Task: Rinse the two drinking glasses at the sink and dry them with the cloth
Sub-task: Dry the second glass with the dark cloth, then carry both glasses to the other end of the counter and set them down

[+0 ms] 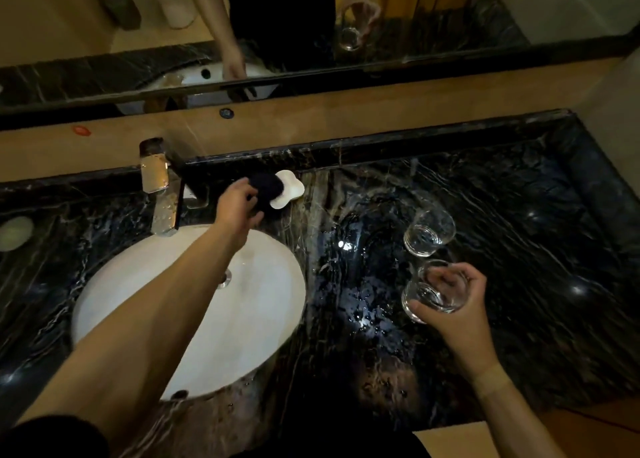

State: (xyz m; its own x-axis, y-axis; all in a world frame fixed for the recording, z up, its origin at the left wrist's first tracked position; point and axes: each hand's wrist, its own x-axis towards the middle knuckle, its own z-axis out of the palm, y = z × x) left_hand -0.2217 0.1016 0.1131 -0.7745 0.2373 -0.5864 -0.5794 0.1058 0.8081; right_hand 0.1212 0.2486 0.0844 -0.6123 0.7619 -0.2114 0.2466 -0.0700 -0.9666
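My right hand (453, 305) grips a clear drinking glass (433, 293), tilted, just above the dark marble counter right of the sink. A second clear glass (428, 233) stands on the counter just behind it. My left hand (239, 203) reaches over the white oval sink (270, 284) to a dark cloth (266, 187) that lies on a white dish (291, 187) behind the basin; the fingers touch the cloth's near edge. Whether they have closed on it I cannot tell.
A chrome faucet (161, 194) stands behind the sink at the left. The wet black marble counter (519, 249) stretches to the right. A mirror (311, 24) runs along the back wall. A pale round object (15, 232) sits at the far left.
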